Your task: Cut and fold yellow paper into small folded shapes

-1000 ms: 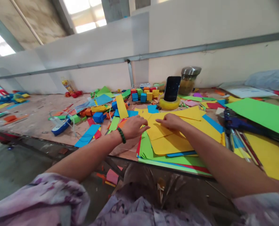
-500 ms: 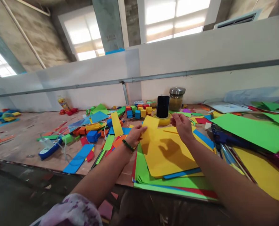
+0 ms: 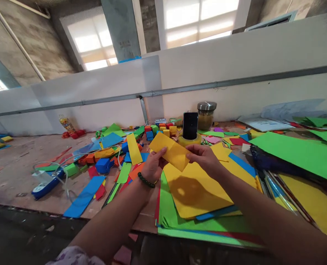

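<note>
A yellow rectangular foam sheet (image 3: 171, 150) hangs in the air, tilted, between my two hands. My left hand (image 3: 155, 162) pinches its lower left edge, thumb on the near face. At its right end my right hand (image 3: 203, 156) grips the corner between thumb and fingers. Below lies a large yellow sheet (image 3: 199, 202), with the shadow of my hands and the piece on it. It rests on a stack of green sheets (image 3: 169, 209) with blue and red edges showing. The far fingers of both hands are partly hidden.
A phone (image 3: 190, 126) stands on a yellow tape roll (image 3: 189, 140), near a lidded jar (image 3: 207, 115). Left are foam cubes (image 3: 149, 135), a blue strip (image 3: 84, 197), scraps and a corded power strip (image 3: 48, 184). Green sheets (image 3: 296, 152) cover things at right.
My right hand has come left and down and now holds the right end of the yellow piece. The piece has turned from upright to lying slanted between both hands.
</note>
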Motion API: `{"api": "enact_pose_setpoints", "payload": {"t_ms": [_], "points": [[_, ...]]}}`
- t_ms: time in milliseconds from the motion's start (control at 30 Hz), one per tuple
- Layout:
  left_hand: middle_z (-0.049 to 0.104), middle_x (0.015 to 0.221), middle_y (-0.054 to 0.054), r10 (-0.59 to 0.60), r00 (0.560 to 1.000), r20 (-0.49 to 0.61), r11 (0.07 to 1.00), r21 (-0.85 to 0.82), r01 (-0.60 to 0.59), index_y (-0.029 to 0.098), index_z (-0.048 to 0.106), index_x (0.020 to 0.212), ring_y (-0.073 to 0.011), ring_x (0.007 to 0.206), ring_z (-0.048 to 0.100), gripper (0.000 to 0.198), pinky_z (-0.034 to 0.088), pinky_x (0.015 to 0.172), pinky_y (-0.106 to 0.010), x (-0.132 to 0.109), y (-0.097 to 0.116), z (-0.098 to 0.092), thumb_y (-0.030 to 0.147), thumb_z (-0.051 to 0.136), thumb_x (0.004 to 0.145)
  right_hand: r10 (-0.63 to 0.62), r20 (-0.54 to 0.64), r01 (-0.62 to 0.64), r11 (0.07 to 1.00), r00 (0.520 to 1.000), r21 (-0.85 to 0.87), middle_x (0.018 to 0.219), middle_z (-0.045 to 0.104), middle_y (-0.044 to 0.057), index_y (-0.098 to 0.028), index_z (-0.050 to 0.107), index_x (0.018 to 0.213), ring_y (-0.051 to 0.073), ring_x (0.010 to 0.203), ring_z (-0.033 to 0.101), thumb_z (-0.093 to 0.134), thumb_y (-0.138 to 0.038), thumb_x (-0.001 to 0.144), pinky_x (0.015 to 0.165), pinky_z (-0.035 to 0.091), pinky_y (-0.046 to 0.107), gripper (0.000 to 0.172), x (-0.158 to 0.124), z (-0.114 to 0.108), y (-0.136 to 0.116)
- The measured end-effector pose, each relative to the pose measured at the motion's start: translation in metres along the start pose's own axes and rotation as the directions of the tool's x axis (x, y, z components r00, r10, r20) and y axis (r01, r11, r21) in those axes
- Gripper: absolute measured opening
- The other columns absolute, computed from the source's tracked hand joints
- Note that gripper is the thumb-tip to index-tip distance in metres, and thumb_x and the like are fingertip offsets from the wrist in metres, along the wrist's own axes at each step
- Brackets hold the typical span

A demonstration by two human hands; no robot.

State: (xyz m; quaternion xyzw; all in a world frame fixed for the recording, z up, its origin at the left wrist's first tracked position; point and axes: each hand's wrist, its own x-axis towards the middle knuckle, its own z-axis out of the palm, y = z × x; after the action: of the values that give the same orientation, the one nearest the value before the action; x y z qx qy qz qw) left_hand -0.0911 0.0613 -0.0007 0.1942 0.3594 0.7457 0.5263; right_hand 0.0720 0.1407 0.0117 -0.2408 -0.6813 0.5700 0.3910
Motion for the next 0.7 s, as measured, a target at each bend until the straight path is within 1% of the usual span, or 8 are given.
{"api": "enact_pose_setpoints", "payload": {"t_ms": [100, 167, 233, 367, 433, 533, 633, 700], "points": [[0.074, 0.098, -0.007, -0.006, 0.999, -0.051, 1.000, -0.017, 0.005, 0.014, 0.065, 0.104, -0.0194, 0.093, 0.070, 0.021, 0.057, 0.087, -0.031, 0.000, 0.003, 0.000, 0.011, 0.065, 0.083, -0.034, -0.048, 0.036, 0.999, 0.998, 0.040, 0.078, 0.071, 0.002, -0.017, 0.067, 0.095, 0.014, 0.065, 0.062, 0.078, -0.033, 0.061, 0.059, 0.049, 0.026, 0.039, -0.001, -0.002, -0.003], [0.074, 0.098, -0.007, 0.012, 0.998, -0.054, 0.999, -0.039, -0.014, 0.014, 0.065, 0.106, -0.0199, 0.095, 0.070, 0.023, 0.057, 0.089, -0.032, 0.000, 0.002, 0.001, 0.011, 0.066, 0.083, -0.025, -0.033, 0.027, 0.997, 0.999, 0.066, 0.079, 0.072, 0.002, -0.018, 0.064, 0.103, 0.016, 0.069, 0.066, 0.081, -0.035, 0.061, 0.063, 0.052, 0.029, 0.048, -0.003, 0.001, -0.003], [0.074, 0.099, -0.007, 0.025, 0.999, -0.039, 0.998, -0.056, -0.027, 0.015, 0.065, 0.106, -0.0202, 0.096, 0.070, 0.024, 0.056, 0.090, -0.032, -0.001, 0.001, 0.001, 0.013, 0.067, 0.083, 0.001, -0.008, 0.000, 0.995, 1.000, 0.100, 0.081, 0.074, 0.003, -0.019, 0.062, 0.105, 0.019, 0.073, 0.069, 0.083, -0.037, 0.060, 0.065, 0.054, 0.031, 0.053, -0.006, 0.006, -0.003], [0.074, 0.101, -0.007, 0.044, 0.999, 0.017, 0.997, -0.059, -0.043, 0.016, 0.065, 0.109, -0.0213, 0.099, 0.069, 0.028, 0.056, 0.090, -0.032, -0.003, -0.003, 0.001, 0.017, 0.071, 0.082, 0.002, -0.034, 0.004, 0.989, 0.999, 0.150, 0.086, 0.076, 0.005, -0.021, 0.064, 0.095, 0.024, 0.080, 0.072, 0.084, -0.040, 0.059, 0.071, 0.058, 0.036, 0.046, -0.008, 0.011, -0.001], [0.074, 0.100, -0.007, 0.040, 0.999, 0.027, 0.998, -0.053, -0.038, 0.016, 0.065, 0.110, -0.0209, 0.098, 0.070, 0.030, 0.056, 0.089, -0.031, -0.003, -0.003, 0.001, 0.018, 0.072, 0.081, -0.017, -0.066, 0.026, 0.990, 0.998, 0.137, 0.087, 0.076, 0.005, -0.022, 0.064, 0.092, 0.024, 0.081, 0.072, 0.084, -0.039, 0.059, 0.073, 0.058, 0.037, 0.042, -0.007, 0.010, 0.000], [0.074, 0.100, -0.007, 0.015, 0.999, 0.029, 0.999, -0.040, -0.014, 0.015, 0.066, 0.108, -0.0192, 0.094, 0.070, 0.028, 0.057, 0.086, -0.029, -0.004, -0.002, 0.001, 0.019, 0.072, 0.081, -0.050, -0.092, 0.058, 0.994, 0.995, 0.093, 0.087, 0.076, 0.004, -0.022, 0.064, 0.092, 0.023, 0.081, 0.072, 0.083, -0.040, 0.061, 0.074, 0.058, 0.037, 0.040, -0.006, 0.006, 0.000], [0.074, 0.099, -0.006, 0.003, 1.000, 0.008, 1.000, -0.025, -0.002, 0.016, 0.066, 0.107, -0.0167, 0.087, 0.071, 0.029, 0.057, 0.080, -0.026, -0.002, -0.002, 0.000, 0.020, 0.073, 0.080, -0.081, -0.109, 0.087, 0.995, 0.991, 0.051, 0.083, 0.075, 0.004, -0.021, 0.066, 0.087, 0.022, 0.077, 0.070, 0.081, -0.044, 0.063, 0.071, 0.057, 0.035, 0.036, -0.004, 0.004, 0.001], [0.074, 0.098, -0.006, 0.003, 1.000, -0.004, 1.000, -0.021, -0.003, 0.016, 0.066, 0.109, -0.0151, 0.083, 0.071, 0.031, 0.057, 0.077, -0.024, -0.001, -0.003, -0.002, 0.021, 0.074, 0.079, -0.091, -0.148, 0.095, 0.995, 0.985, 0.020, 0.075, 0.073, 0.003, -0.020, 0.068, 0.078, 0.019, 0.069, 0.068, 0.080, -0.048, 0.063, 0.066, 0.056, 0.032, 0.034, -0.003, 0.004, 0.000]]}}
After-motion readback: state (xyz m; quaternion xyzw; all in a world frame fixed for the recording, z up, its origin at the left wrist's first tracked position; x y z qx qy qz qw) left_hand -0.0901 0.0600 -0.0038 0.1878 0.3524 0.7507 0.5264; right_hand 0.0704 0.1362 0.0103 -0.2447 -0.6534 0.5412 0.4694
